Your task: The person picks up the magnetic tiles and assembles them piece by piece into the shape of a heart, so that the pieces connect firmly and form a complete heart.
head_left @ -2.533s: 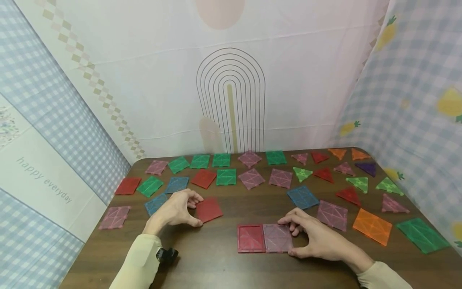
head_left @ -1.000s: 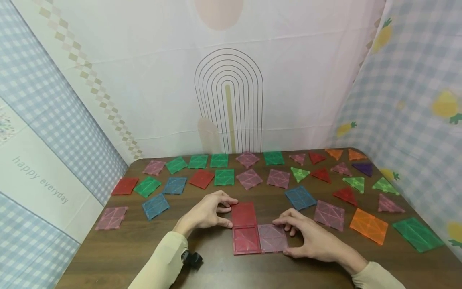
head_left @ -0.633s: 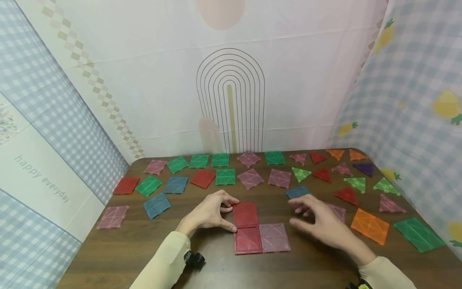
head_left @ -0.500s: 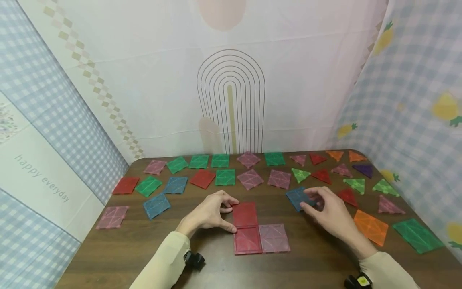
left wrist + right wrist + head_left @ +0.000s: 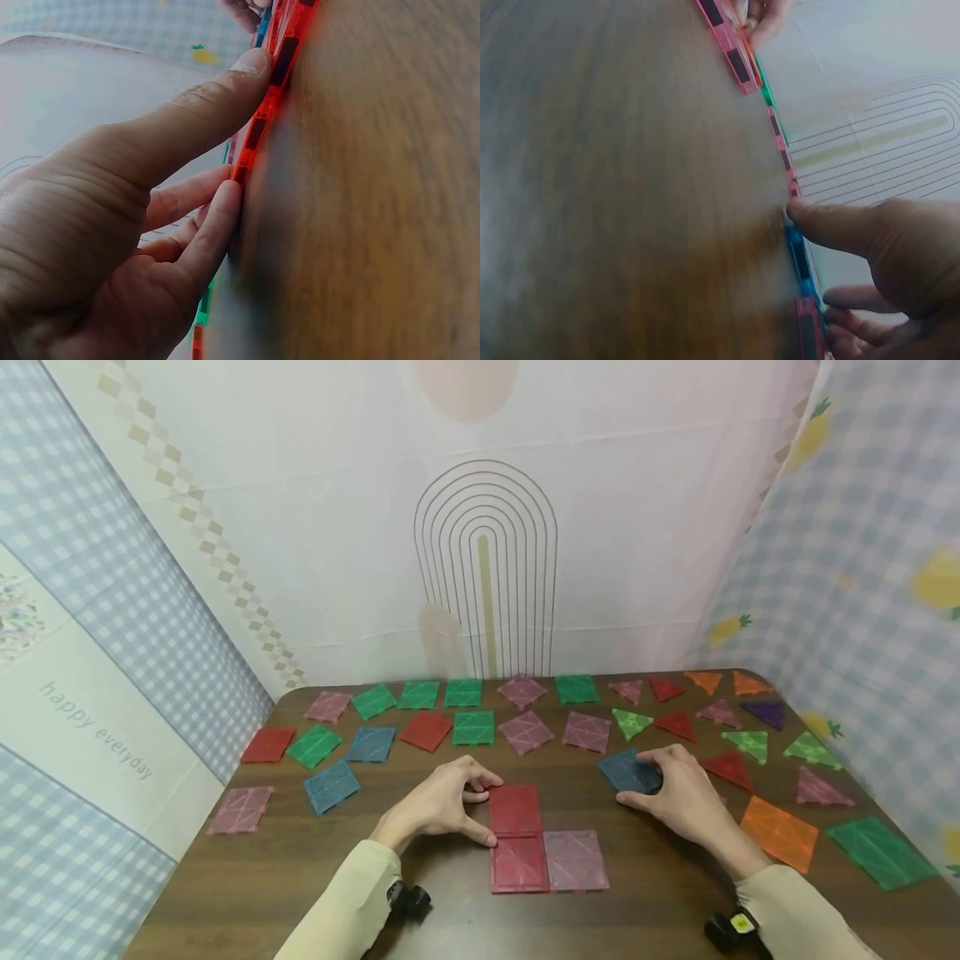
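Observation:
Two red square magnetic tiles lie edge to edge near the table's middle, the far red tile (image 5: pixel 515 808) beyond the near red tile (image 5: pixel 519 864). A pink square tile (image 5: pixel 577 861) adjoins the near one's right side. My left hand (image 5: pixel 438 806) holds the red pair at its left side, fingers at the far tile's corner and thumb by the seam; the left wrist view shows thumb and fingertips on the red edge (image 5: pixel 256 133). My right hand (image 5: pixel 686 793) grips a blue square tile (image 5: pixel 626 770) between thumb and fingers, partly covering it.
Several green, pink, red and blue squares, such as a green tile (image 5: pixel 473 727), lie along the back and left. Triangles, like a red triangle (image 5: pixel 729 769), lie at right. An orange square (image 5: pixel 780 832) and green square (image 5: pixel 881 852) sit near the right arm.
My left hand brought a red tile rightward against the near red tile and stays there. My right hand let go of the pink tile, moved away and took hold of the blue tile.

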`<act>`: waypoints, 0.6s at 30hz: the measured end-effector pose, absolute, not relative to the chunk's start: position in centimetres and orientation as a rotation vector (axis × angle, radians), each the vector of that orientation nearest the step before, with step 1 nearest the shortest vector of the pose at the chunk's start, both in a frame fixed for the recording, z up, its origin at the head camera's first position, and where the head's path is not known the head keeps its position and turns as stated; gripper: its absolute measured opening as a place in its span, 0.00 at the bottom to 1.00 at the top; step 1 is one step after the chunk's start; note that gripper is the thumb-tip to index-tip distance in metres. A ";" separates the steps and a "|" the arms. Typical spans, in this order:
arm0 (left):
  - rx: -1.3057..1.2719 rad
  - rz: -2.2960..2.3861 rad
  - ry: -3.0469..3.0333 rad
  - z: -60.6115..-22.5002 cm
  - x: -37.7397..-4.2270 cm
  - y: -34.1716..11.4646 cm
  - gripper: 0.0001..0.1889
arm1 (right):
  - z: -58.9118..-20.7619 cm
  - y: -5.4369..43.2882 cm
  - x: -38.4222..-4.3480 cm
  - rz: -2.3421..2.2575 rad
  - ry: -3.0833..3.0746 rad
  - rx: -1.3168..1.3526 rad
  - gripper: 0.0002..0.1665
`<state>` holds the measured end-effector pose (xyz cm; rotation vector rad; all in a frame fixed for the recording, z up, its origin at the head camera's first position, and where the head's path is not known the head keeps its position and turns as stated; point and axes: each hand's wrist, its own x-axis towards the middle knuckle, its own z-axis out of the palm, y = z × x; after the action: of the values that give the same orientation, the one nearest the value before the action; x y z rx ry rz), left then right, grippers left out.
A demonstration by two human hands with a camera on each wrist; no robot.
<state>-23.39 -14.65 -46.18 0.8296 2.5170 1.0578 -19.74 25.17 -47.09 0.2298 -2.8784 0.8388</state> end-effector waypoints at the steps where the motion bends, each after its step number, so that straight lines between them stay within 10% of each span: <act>1: 0.837 1.051 2.521 -46.1 -23.4 -14.7 0.41 | -47.0 25.2 -19.7 0.849 -2.882 0.239 0.49; 18: 0.884 1.004 2.533 -46.3 -23.7 -14.7 0.41 | -47.5 23.8 -19.3 1.101 -2.850 0.585 0.36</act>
<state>-23.66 -14.65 -46.27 0.8836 2.5328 1.0041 -19.33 23.84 -47.51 0.5849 -2.8498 1.1007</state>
